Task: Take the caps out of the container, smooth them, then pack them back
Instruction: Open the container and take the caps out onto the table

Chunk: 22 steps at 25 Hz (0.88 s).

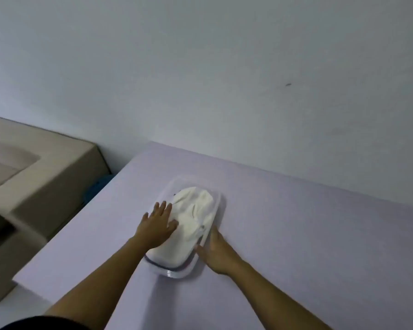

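A clear plastic container [218, 198] lies on the pale lilac table [296, 234]. A white cap [196, 210] fills it and bulges above the rim; a dark edge of something else shows underneath at the near end. My left hand [157, 225] rests flat, fingers spread, on the left part of the white cap. My right hand [216, 251] sits against the container's right near side, fingers along its rim. Whether it grips the rim is unclear.
A beige sofa [34, 177] stands to the left of the table, with a blue item [98, 186] in the gap between them. A plain wall runs directly behind the table's far edge.
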Each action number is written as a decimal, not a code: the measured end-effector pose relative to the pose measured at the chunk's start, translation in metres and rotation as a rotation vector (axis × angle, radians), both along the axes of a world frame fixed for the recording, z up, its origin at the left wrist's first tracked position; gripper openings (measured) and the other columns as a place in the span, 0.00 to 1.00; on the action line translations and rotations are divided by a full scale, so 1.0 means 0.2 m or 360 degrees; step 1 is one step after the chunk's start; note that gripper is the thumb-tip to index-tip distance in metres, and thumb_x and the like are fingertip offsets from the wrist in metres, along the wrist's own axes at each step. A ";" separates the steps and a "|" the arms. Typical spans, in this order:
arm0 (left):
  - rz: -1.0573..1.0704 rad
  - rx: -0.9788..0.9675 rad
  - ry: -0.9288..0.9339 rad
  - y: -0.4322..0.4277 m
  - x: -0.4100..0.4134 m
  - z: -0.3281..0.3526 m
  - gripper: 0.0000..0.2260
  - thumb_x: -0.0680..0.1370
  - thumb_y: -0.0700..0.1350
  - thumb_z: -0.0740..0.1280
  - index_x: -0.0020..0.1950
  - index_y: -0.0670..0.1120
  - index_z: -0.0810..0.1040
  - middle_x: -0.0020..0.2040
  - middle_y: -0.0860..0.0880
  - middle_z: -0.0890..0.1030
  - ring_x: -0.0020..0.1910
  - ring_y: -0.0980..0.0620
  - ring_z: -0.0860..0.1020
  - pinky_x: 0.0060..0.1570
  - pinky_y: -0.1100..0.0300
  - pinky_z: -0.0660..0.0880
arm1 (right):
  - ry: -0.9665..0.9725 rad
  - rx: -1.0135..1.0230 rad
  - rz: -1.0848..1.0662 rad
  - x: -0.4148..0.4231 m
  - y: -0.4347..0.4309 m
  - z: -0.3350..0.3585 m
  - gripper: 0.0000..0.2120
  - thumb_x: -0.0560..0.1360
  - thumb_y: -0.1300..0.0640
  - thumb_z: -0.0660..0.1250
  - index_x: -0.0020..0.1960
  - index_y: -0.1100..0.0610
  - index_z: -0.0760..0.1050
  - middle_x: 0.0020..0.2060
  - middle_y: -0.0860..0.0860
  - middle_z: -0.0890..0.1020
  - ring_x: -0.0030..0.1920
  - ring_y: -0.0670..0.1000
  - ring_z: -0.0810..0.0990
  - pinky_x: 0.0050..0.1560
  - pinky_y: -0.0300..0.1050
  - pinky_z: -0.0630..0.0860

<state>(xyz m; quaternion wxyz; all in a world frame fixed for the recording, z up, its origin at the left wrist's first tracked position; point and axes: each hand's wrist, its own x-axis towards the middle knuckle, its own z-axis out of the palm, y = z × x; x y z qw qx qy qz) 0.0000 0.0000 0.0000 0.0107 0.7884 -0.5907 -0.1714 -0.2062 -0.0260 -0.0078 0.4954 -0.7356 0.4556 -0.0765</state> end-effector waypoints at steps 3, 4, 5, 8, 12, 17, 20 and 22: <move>0.0350 0.0119 0.0138 0.15 0.16 -0.10 0.33 0.79 0.62 0.51 0.78 0.49 0.43 0.79 0.46 0.44 0.78 0.43 0.45 0.73 0.40 0.49 | -0.0046 0.0410 -0.0386 0.13 0.15 -0.10 0.43 0.72 0.39 0.64 0.75 0.55 0.46 0.73 0.54 0.64 0.69 0.56 0.68 0.67 0.48 0.68; 0.0469 0.0147 0.0269 0.20 0.20 -0.13 0.34 0.79 0.62 0.52 0.78 0.48 0.42 0.79 0.45 0.45 0.78 0.42 0.47 0.73 0.39 0.50 | -0.0104 0.0467 -0.0455 0.17 0.19 -0.12 0.42 0.72 0.40 0.65 0.75 0.56 0.47 0.72 0.54 0.65 0.69 0.56 0.68 0.66 0.46 0.68; 0.0583 0.0141 0.0450 0.22 0.23 -0.15 0.35 0.79 0.61 0.54 0.78 0.48 0.43 0.79 0.44 0.48 0.77 0.41 0.50 0.73 0.40 0.52 | -0.0127 0.0491 -0.0495 0.20 0.22 -0.14 0.42 0.72 0.42 0.66 0.75 0.57 0.47 0.71 0.54 0.66 0.68 0.55 0.69 0.66 0.46 0.68; 0.0727 0.0020 0.0757 0.21 0.20 -0.16 0.33 0.79 0.57 0.58 0.78 0.45 0.47 0.77 0.41 0.59 0.73 0.39 0.62 0.71 0.45 0.60 | -0.0036 0.0473 -0.0616 0.25 0.20 -0.15 0.39 0.75 0.48 0.65 0.75 0.59 0.46 0.70 0.56 0.68 0.67 0.57 0.70 0.65 0.47 0.70; 0.0642 0.0010 0.0784 0.16 0.08 -0.14 0.32 0.79 0.56 0.59 0.77 0.43 0.51 0.73 0.39 0.65 0.69 0.37 0.68 0.68 0.45 0.64 | 0.0036 0.0362 -0.0665 0.11 0.13 -0.14 0.34 0.75 0.52 0.65 0.75 0.57 0.51 0.68 0.55 0.71 0.65 0.57 0.72 0.62 0.46 0.72; 0.0402 0.0037 0.0886 0.09 -0.25 -0.14 0.31 0.79 0.56 0.59 0.77 0.44 0.52 0.74 0.40 0.66 0.70 0.39 0.68 0.68 0.48 0.65 | -0.0023 0.0388 -0.0821 -0.33 0.08 -0.14 0.36 0.73 0.48 0.68 0.75 0.54 0.56 0.67 0.51 0.71 0.66 0.54 0.72 0.64 0.46 0.70; 0.0260 0.0073 0.0950 0.08 -0.50 -0.17 0.31 0.79 0.57 0.58 0.77 0.45 0.52 0.75 0.42 0.64 0.71 0.41 0.67 0.69 0.48 0.64 | -0.0035 0.0409 -0.0978 -0.60 0.11 -0.13 0.38 0.71 0.46 0.70 0.75 0.54 0.56 0.66 0.45 0.68 0.68 0.52 0.69 0.68 0.47 0.67; 0.0204 0.0072 0.0993 0.08 -0.63 -0.19 0.32 0.79 0.58 0.58 0.77 0.46 0.51 0.76 0.44 0.63 0.72 0.42 0.66 0.69 0.48 0.64 | -0.0021 0.0402 -0.1084 -0.74 0.13 -0.13 0.40 0.69 0.45 0.70 0.75 0.53 0.57 0.70 0.50 0.68 0.69 0.52 0.69 0.69 0.49 0.67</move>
